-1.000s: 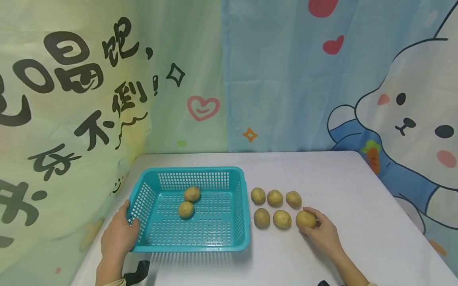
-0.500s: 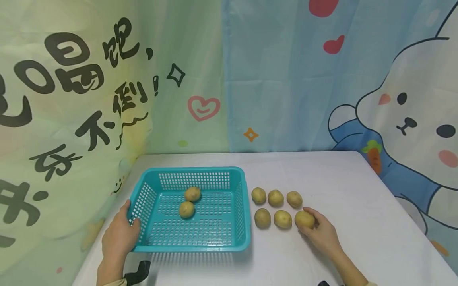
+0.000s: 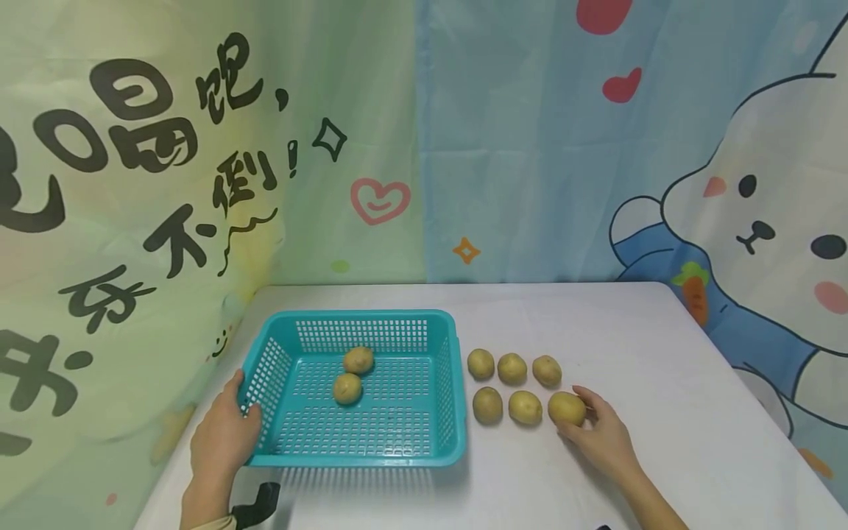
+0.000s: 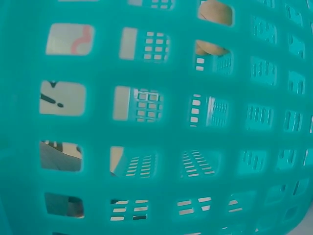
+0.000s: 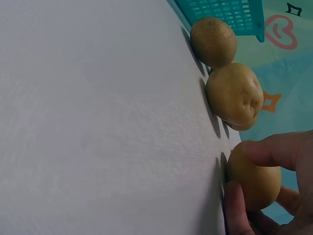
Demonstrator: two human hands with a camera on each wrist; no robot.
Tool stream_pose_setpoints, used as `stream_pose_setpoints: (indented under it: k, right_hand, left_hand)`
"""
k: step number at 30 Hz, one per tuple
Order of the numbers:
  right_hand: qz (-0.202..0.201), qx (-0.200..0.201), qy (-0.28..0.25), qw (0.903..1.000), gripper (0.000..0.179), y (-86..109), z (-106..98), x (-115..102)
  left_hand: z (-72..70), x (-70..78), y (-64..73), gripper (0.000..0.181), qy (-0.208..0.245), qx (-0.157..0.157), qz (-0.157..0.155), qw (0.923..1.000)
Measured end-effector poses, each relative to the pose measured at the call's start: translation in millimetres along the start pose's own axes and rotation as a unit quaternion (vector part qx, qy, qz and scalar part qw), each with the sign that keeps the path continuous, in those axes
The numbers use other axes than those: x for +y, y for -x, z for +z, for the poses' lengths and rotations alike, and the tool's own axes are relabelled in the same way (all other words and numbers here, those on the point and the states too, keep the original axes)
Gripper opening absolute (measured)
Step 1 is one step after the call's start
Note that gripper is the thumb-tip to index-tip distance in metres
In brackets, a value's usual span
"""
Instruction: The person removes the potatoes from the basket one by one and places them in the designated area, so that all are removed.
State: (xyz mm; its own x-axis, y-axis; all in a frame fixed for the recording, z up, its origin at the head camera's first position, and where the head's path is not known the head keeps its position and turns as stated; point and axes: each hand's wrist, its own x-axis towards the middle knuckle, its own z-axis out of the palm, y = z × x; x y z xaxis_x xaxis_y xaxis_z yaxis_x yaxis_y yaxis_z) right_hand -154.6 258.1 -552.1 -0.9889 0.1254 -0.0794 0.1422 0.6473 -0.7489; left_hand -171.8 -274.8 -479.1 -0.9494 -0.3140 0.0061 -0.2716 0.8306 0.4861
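Right of the basket (image 3: 371, 461) our left grip (image 3: 224, 436) is clasping, our right grip (image 3: 605, 433) is pinching a probably firm potato (image 3: 564, 408) by its sides.

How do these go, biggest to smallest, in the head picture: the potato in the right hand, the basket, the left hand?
1. Basket
2. Left hand
3. Potato in the right hand

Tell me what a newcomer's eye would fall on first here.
Probably the bright turquoise basket, left of centre in the head view, with two potatoes inside and the left hand gripping its left side. Next, perhaps, the big cartoon animal on the backdrop at right, then six potatoes in two rows beside the basket.
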Motion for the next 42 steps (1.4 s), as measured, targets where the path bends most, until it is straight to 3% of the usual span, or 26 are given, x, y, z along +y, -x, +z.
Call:
stream_pose_setpoints:
  k: [5,9,16,19,25,31,36,42]
  right_hand:
    - [0.03,0.007,-0.004,0.9995,0.079,3.0,-7,2]
    - [0.054,0.046,-0.029,0.9971,0.068,6.6,-14,-2]
    - [0.03,0.129,-0.113,0.9848,0.05,12.1,-14,-34]
    - [0.006,0.119,-0.142,0.9826,0.046,11.7,-7,-54]
    - [-0.086,0.077,-0.174,0.978,0.037,9.4,18,-93]
    - [-0.111,0.036,-0.191,0.9746,0.03,3.5,37,-138]
    - [-0.156,0.021,-0.172,0.9725,0.03,-9.8,55,-175]
    - [-0.192,0.004,-0.164,0.9675,0.03,-39.8,77,-213]
  left_hand:
    - [-0.7,0.7,-0.5,0.068,-0.001,-0.006,-0.002,1.0]
    - [-0.4,0.2,-1.1,0.068,-0.002,-0.006,0.0,1.0]
    - [-0.9,2.2,0.0,0.065,-0.003,0.003,0.002,1.0]
    - [0.2,2.3,0.8,0.064,-0.001,0.006,0.002,1.0]
    - [1.1,2.2,1.1,0.066,0.004,0.006,-0.004,1.0]
    - [-1.3,3.1,1.0,0.067,-0.004,0.004,-0.001,1.0]
    - [-2.3,2.7,0.6,0.068,-0.006,0.0,0.001,1.0]
    - [-0.2,3.2,1.0,0.068,0.0,-0.002,0.0,1.0]
